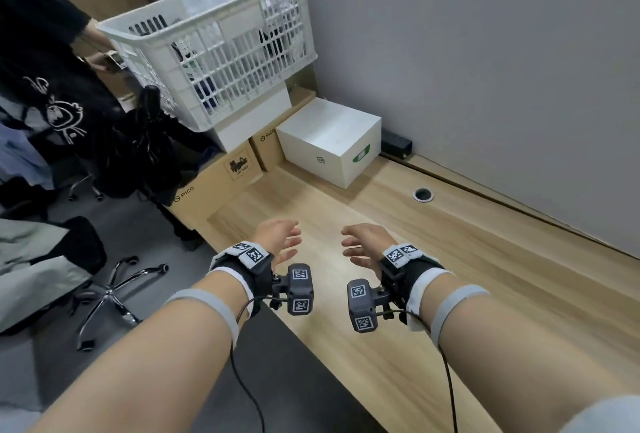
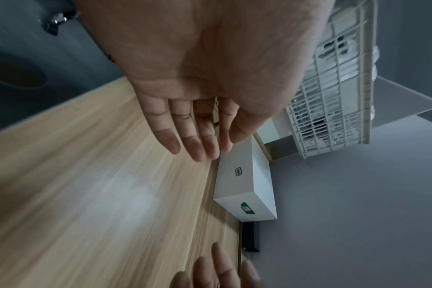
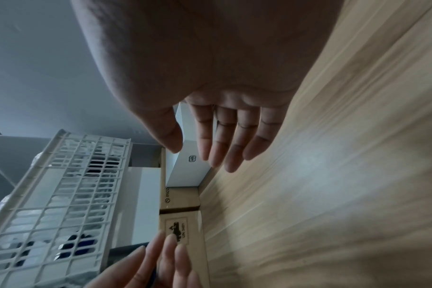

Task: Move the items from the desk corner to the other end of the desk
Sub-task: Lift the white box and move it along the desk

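Observation:
A white box [image 1: 329,141] with a green label sits in the desk's far corner by the wall; it also shows in the left wrist view [image 2: 244,185] and the right wrist view [image 3: 185,171]. Beside it lie brown cardboard boxes [image 1: 214,183], with a white box and a white plastic basket [image 1: 214,51] stacked on them. My left hand [image 1: 280,242] and right hand [image 1: 363,245] hover over the wooden desk [image 1: 450,276], well short of the boxes. Both hands have straight, spread fingers and hold nothing.
A grey wall [image 1: 485,51] runs along the desk's right side, with a cable hole [image 1: 423,194] and a black bracket [image 1: 396,145] near it. Left of the desk stand an office chair [image 1: 104,287] and a person in black clothing [image 1: 41,68].

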A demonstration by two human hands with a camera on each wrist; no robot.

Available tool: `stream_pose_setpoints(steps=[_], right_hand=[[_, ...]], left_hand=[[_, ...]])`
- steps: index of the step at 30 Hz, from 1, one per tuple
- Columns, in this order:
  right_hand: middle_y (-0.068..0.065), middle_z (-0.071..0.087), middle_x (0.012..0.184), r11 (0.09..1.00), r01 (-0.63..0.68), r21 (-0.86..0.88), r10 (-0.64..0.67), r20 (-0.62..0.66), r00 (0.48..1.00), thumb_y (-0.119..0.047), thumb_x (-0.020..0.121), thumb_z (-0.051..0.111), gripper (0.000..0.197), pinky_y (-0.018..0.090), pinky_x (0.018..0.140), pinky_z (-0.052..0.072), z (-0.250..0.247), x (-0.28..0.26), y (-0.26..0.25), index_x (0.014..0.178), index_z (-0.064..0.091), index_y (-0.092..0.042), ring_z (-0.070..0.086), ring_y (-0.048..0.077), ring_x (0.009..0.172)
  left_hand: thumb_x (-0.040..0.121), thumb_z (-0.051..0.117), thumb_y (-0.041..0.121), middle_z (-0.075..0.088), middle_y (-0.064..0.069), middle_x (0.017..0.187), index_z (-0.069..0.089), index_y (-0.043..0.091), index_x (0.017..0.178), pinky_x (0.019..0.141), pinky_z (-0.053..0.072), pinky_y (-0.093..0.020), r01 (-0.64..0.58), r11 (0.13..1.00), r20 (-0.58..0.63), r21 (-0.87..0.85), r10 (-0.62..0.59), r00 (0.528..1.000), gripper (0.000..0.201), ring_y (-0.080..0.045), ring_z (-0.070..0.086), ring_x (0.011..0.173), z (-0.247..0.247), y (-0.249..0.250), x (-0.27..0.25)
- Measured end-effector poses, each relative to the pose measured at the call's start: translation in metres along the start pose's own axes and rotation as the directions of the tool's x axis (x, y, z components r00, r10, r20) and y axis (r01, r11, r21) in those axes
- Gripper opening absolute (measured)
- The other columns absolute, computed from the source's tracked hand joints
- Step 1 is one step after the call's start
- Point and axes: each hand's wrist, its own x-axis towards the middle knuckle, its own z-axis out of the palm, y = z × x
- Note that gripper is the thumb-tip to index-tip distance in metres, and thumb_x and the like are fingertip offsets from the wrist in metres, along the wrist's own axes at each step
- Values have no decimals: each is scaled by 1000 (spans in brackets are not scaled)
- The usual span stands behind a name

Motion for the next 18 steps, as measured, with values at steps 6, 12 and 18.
stream_pose_setpoints(steps=[6, 12, 18], right_hand=[[7, 58, 89, 998, -54, 35, 57, -86, 995, -21, 93, 58, 25, 28, 62, 48, -8, 45, -10, 112, 59, -6, 66, 25, 72], [11, 54, 106, 996, -60, 59, 71, -198, 978, -24, 94, 59, 29, 39, 78, 57, 12, 107, -36, 117, 53, -5, 72, 32, 88], [10, 52, 112, 965, -36, 261, 112, -283, 952, -21, 96, 58, 43, 42, 90, 57, 50, 174, -73, 133, 40, -8, 72, 33, 97]], left_hand=[[97, 52, 17, 63, -7, 98, 62, 12, 108, 77, 51, -34, 41, 999, 56, 7, -41, 998, 15, -18, 62, 80, 16, 8, 64], [98, 51, 15, 60, -5, 90, 62, 15, 97, 73, 52, -33, 53, 999, 109, -12, -51, 993, 11, -18, 61, 78, 14, 27, 147], [99, 49, 15, 60, -7, 95, 59, 14, 104, 75, 52, -35, 91, 994, 87, -64, -85, 993, 11, -20, 60, 83, -4, 50, 246]])
